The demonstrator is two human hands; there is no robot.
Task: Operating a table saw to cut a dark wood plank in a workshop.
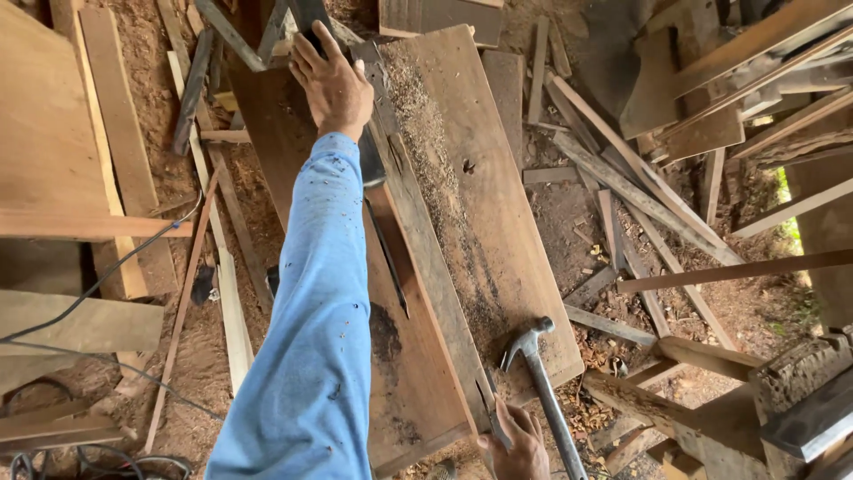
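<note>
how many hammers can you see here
1. The hammer lies on the near right corner of the wide board, beside the right hand. Others may be hidden among scrap wood.

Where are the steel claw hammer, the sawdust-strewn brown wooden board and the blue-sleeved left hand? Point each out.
steel claw hammer (pixel 531 342), head view, on its claw head.
sawdust-strewn brown wooden board (pixel 498 222), head view, on its bare face.
blue-sleeved left hand (pixel 333 89), head view, on the back of the hand.

I see a dirt floor (pixel 569 213) strewn with sawdust and offcut strips (pixel 622 191). Stacked planks (pixel 53 133) fill one side, leaning timbers (pixel 746 53) the other, where daylight shows on greenery (pixel 786 213).
</note>
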